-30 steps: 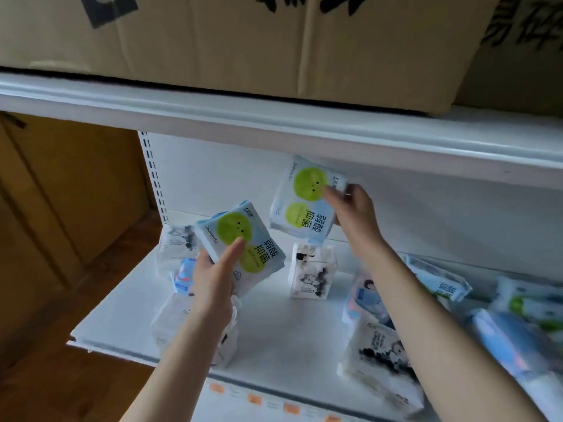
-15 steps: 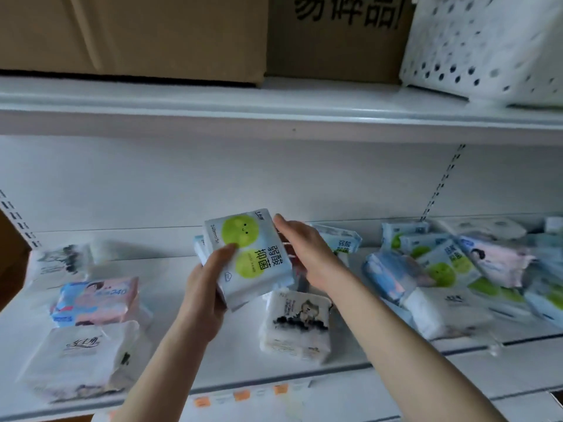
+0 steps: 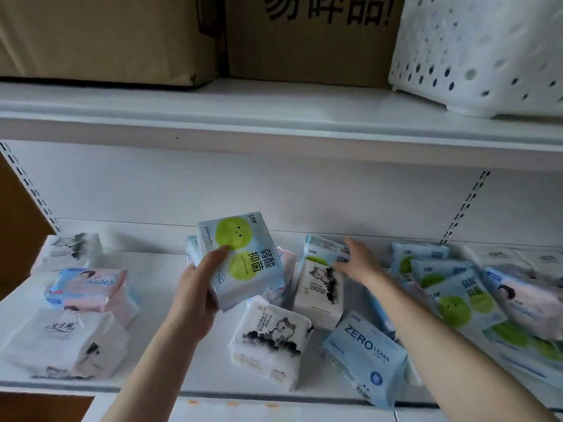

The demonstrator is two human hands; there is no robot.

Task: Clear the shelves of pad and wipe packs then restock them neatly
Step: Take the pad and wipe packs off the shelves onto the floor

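— One long white metal shelf carries scattered pad packs; above it we see brown cardboard boxes and a white perforated plastic basket.
— Our left hand grips a pale blue pack with green circles, held above the shelf. Our right hand, fingers straight, reaches the upright white cat-print pack; contact is blurred.

The back panel is plain white, with slotted uprights running down it. The upper shelf has two cardboard boxes and a white perforated plastic basket sitting on it. Brown wood shows at the far left, and the light's pretty dim and flat.
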